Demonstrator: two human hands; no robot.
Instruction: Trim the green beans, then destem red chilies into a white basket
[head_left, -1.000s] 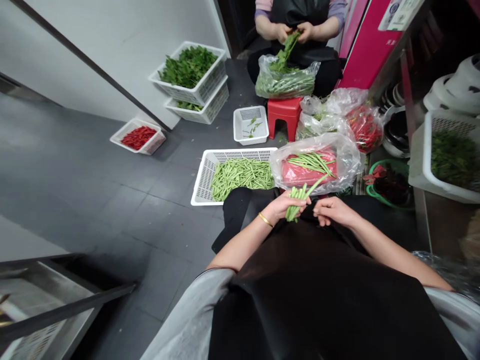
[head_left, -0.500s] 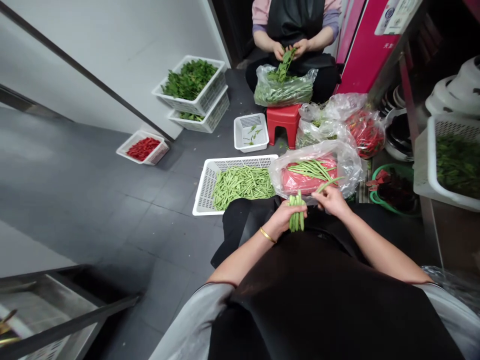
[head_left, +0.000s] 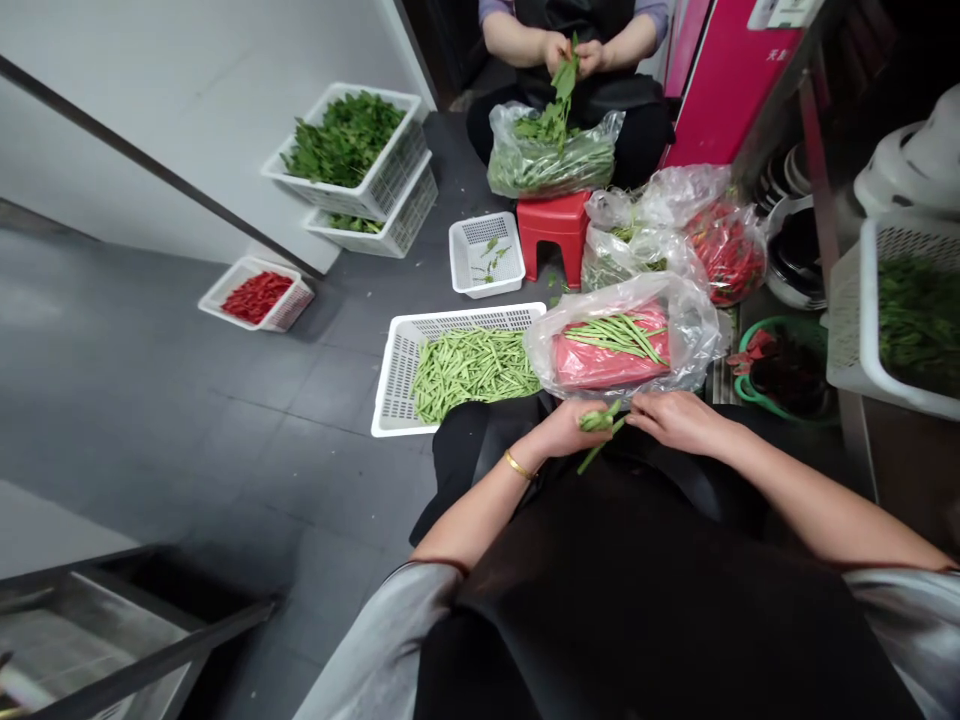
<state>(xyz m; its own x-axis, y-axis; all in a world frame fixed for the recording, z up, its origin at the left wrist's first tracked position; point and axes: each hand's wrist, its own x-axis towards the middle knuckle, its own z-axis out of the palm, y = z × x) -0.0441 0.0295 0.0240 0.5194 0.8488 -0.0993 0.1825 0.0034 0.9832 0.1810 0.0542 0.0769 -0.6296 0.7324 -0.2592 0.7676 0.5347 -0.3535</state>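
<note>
Right now, the person's left hand is curled shut around a short bunch of green beans, held above a black apron. The right hand is half open with nothing in it, its fingertips just beside the bunch. Ahead, a white plastic basket holds cut beans, and a clear bag holds long beans lying on something pink. Farther off, a co-worker's hand grips leafy greens.
</note>
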